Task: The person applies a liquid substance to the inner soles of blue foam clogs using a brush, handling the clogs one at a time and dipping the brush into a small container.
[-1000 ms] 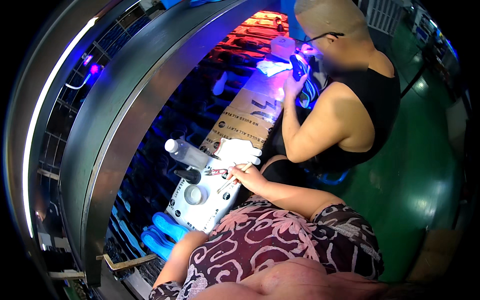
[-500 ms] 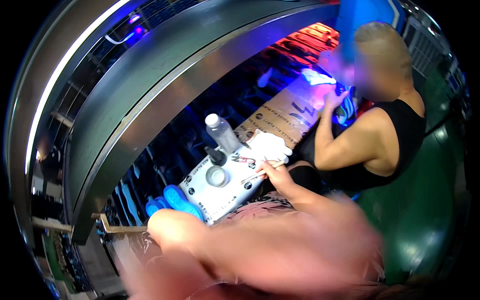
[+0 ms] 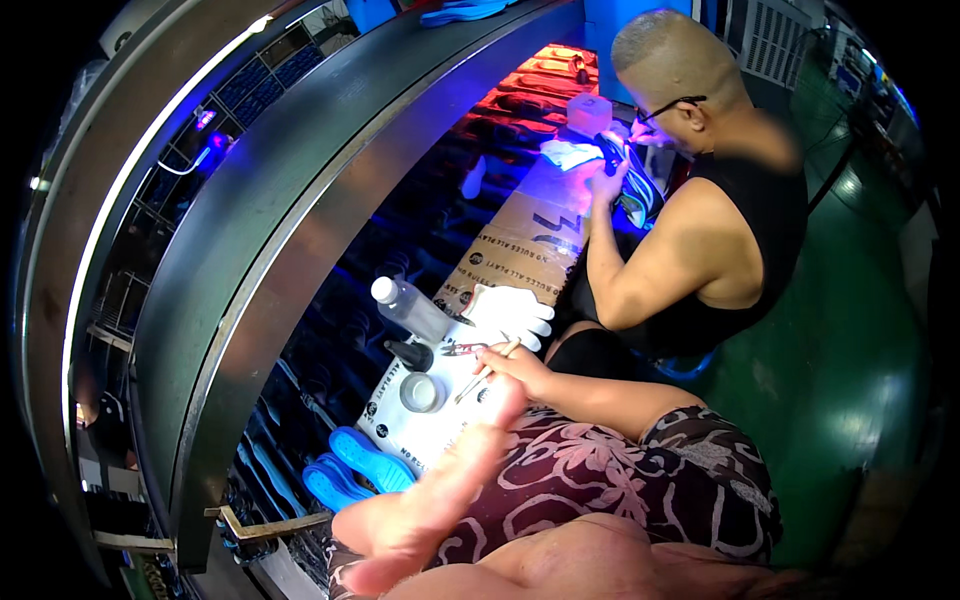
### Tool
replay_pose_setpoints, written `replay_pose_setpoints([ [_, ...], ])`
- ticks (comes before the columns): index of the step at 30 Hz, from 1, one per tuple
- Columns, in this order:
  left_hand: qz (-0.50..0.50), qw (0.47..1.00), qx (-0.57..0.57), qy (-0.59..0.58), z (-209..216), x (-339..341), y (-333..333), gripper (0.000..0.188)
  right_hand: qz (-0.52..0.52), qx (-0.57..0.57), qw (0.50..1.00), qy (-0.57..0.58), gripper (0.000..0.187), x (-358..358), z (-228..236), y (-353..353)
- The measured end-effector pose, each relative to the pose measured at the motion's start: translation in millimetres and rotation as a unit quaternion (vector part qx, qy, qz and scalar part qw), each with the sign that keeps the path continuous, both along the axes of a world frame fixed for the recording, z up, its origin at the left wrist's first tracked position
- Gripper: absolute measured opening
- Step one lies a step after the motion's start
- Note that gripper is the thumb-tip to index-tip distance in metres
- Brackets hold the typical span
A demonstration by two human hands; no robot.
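My right hand (image 3: 520, 372) is closed round a thin brush (image 3: 484, 374) with a pale handle, its tip low over the white sheet (image 3: 400, 432). Beside that tip stands a small clear cup (image 3: 422, 392). Close to the camera, my left hand (image 3: 430, 500) is raised with fingers stretched out and nothing visible in them. A dark nozzle bottle (image 3: 410, 354) and a clear bottle with a white cap (image 3: 412, 308) stand behind the cup. A red-handled tool (image 3: 462, 350) lies near my right fingers, next to white gloves (image 3: 508, 314). Blue insoles (image 3: 368, 458) rest at the left.
A long dark machine ledge (image 3: 250, 210) with a metal edge curves along the left. Brown cardboard (image 3: 520, 235) extends away to a co-worker (image 3: 700, 230) in a black top, who holds a shoe part (image 3: 635, 180). Green floor (image 3: 850, 330) lies to the right.
The view has shifted, so the bench things sit lower and further left. My left hand, smeared before, now shows stretched fingers. My right hand keeps the brush. The co-worker's hands have lifted the shoe part.
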State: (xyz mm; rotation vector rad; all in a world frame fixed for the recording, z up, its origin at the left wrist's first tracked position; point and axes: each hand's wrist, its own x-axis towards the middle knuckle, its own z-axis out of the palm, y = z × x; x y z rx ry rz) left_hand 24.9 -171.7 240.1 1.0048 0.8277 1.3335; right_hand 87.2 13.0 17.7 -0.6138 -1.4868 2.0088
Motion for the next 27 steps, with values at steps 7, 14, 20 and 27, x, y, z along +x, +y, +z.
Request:
replay_pose_setpoints([
  [7, -0.133, 0.972, 0.179, -0.071, 38, 1, 34, 0.085, -0.026, -0.042, 0.999, -0.021, 0.034, 12, 0, -1],
  [14, -0.181, 0.962, 0.132, -0.153, 53, -3, 34, 0.107, -0.021, -0.033, 0.998, -0.057, 0.031, 11, -7, -1],
  [20, -0.027, 0.945, 0.074, -0.318, 18, -21, 53, 0.105, -0.045, -0.009, 0.998, -0.032, 0.03, 8, 21, -7],
  [27, 0.093, 0.957, 0.238, -0.139, 29, -24, 33, 0.097, -0.022, -0.03, 0.999, -0.011, 0.031, 8, -10, -3],
])
